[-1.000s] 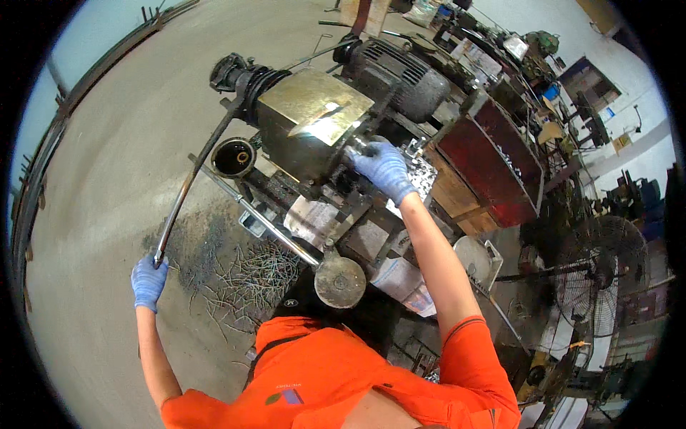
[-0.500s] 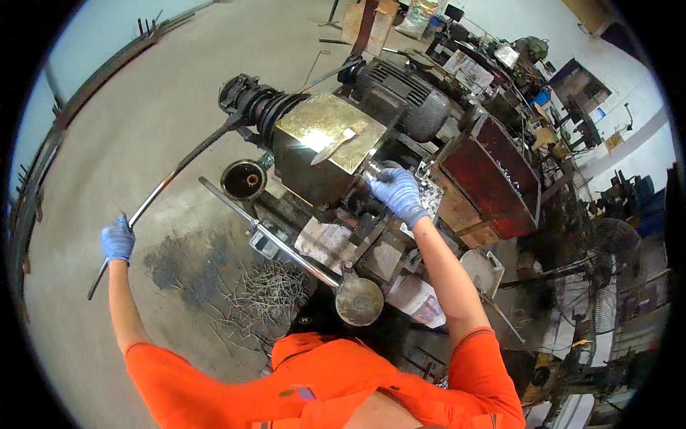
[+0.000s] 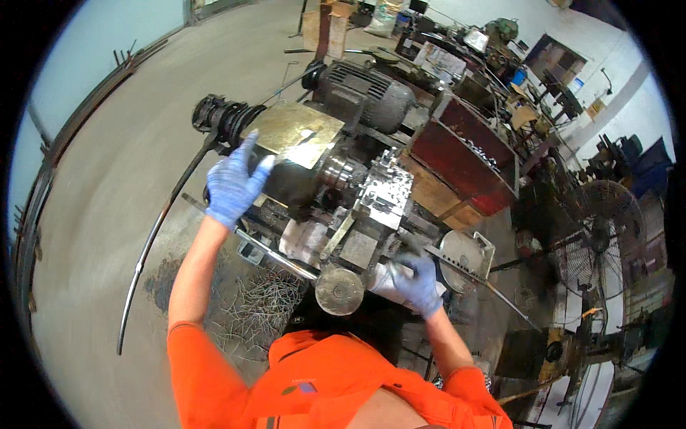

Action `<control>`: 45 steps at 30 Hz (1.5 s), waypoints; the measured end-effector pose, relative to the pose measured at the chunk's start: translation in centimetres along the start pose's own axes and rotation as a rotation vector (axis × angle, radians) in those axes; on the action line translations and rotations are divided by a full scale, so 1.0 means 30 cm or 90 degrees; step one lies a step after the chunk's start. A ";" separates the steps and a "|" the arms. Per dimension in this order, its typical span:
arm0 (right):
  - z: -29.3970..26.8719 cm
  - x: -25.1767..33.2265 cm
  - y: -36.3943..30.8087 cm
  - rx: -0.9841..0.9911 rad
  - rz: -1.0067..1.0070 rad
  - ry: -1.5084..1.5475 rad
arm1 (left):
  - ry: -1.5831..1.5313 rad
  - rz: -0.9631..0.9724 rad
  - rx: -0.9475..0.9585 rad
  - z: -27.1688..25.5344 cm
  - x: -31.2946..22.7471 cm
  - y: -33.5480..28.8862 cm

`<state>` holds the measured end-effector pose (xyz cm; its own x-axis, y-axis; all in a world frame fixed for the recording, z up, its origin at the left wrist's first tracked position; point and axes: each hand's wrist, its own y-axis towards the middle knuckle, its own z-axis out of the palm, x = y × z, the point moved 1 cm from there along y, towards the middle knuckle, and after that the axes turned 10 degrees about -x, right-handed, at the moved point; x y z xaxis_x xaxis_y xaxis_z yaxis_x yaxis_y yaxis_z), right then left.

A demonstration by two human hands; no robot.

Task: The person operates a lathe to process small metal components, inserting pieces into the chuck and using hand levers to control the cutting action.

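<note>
Head view showed the left hand (image 3: 232,187), in a blue glove, raised with fingers spread open over the left side of the machine (image 3: 336,179), gripping nothing; its fingertips lay near the brass-coloured cover plate (image 3: 296,132) just left of centre. The right hand (image 3: 416,284), also blue-gloved, sat lower right of centre, curled around a pale, whitish object (image 3: 386,280) beside the round metal handwheel (image 3: 339,291); what that object was could not be told. A long bent steel rod (image 3: 153,236) ran from the black coiled end (image 3: 225,118) of the machine down toward the lower left of the frame, apart from both hands. Below the machine, left of the handwheel, a heap of short bent wire scraps (image 3: 250,314) lay on the concrete floor (image 3: 107,179). An electric motor (image 3: 364,93) stood at the upper centre, and a red metal bin (image 3: 464,154) just to its right. A pedestal fan (image 3: 607,214) stood at the right edge. Orange sleeves (image 3: 207,372) filled the bottom of the frame
</note>
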<state>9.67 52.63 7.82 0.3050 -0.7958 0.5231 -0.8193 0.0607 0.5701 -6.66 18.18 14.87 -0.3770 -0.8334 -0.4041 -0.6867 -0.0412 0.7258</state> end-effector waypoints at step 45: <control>-0.153 -0.182 -0.547 -0.075 0.450 0.099 | -0.023 0.206 0.179 0.243 -0.276 -0.214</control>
<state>23.66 58.74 -1.49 -0.2044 -0.4485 0.8701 -0.7915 0.5987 0.1226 -3.65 29.37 9.51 -0.6189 -0.7585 -0.2039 -0.6703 0.3748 0.6405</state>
